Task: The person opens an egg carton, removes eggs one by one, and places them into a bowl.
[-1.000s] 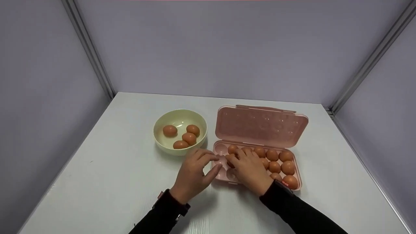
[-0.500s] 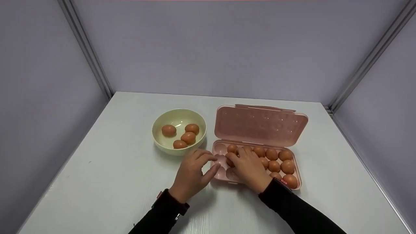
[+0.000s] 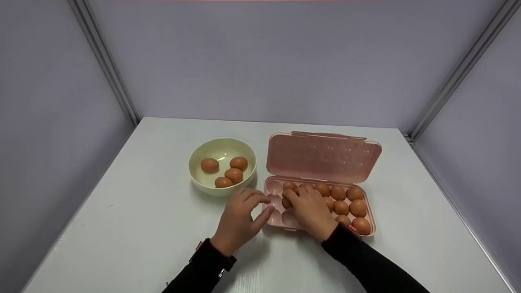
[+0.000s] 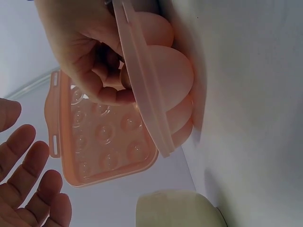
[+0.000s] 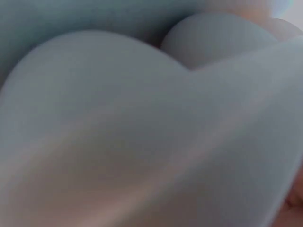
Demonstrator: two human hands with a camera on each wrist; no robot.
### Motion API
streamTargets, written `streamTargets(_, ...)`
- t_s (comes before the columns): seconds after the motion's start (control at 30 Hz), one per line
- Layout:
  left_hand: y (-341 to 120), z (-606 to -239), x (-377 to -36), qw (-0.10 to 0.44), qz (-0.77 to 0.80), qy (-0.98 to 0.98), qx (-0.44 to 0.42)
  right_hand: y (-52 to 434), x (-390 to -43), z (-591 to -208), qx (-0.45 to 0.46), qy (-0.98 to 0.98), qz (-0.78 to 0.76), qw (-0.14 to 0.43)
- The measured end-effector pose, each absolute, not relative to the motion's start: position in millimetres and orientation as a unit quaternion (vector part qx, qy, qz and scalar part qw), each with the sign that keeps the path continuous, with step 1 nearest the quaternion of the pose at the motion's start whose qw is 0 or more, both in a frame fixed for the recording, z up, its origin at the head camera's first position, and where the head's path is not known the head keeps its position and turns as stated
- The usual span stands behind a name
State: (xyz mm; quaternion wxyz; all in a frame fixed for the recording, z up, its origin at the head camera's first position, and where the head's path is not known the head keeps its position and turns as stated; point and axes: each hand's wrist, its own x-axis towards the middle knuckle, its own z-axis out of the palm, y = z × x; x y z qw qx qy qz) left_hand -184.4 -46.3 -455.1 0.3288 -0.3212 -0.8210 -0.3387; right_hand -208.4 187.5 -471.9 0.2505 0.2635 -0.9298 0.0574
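Observation:
An open pink egg carton (image 3: 273,218) lies on the white table, its lid (image 3: 323,156) tilted back. Several brown eggs (image 3: 341,207) fill its right and middle cells; the leftmost cells (image 3: 274,188) look empty. My right hand (image 3: 299,201) lies over the tray's left part with its fingers curled round an egg (image 3: 287,202). The left wrist view shows that grip, egg (image 4: 125,78) in the right hand (image 4: 85,47). My left hand (image 3: 248,207) rests beside the carton's left edge, fingers (image 4: 28,189) relaxed and holding nothing. The right wrist view is a blur.
A cream bowl (image 3: 199,179) with several brown eggs (image 3: 233,174) stands just left of the carton, beyond my left hand. Grey booth walls close in the table at the back and on both sides.
The head view has shifted slightly. Both hands keep their places, the right one still round the egg at the carton's left end.

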Motion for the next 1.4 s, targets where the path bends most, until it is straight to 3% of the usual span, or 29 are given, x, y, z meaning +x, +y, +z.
streamTargets(0.23,-47.1,-457.8,-184.0,0.341,-0.344,-0.812,-0.324,190.4,-200.8,-461.6,0.256,-0.93,0.105,0.24)
streamTargets(0.5,-45.9,-442.0,-174.3,0.375,-0.315,-0.807,-0.33,190.0,-177.6,-414.6,0.182,-0.899,0.388,0.09)
streamTargets(0.63,-39.2,-430.4,-166.8,0.409,-0.282,-0.797,-0.343,187.0,-167.4,-404.2,0.143,-0.862,0.485,0.047)
streamTargets(0.83,-28.3,-422.3,-158.9,0.435,-0.227,-0.793,-0.362,182.6,-163.6,-405.8,0.144,-0.836,0.529,0.02)
streamTargets(1.1,-24.5,-424.1,-156.9,0.417,-0.24,-0.795,-0.37,183.8,-166.0,-410.9,0.181,-0.794,0.579,-0.034)
streamTargets(1.4,-23.4,-428.1,-158.4,0.413,-0.256,-0.794,-0.365,182.4,-168.3,-414.4,0.2,-0.774,0.598,-0.056)
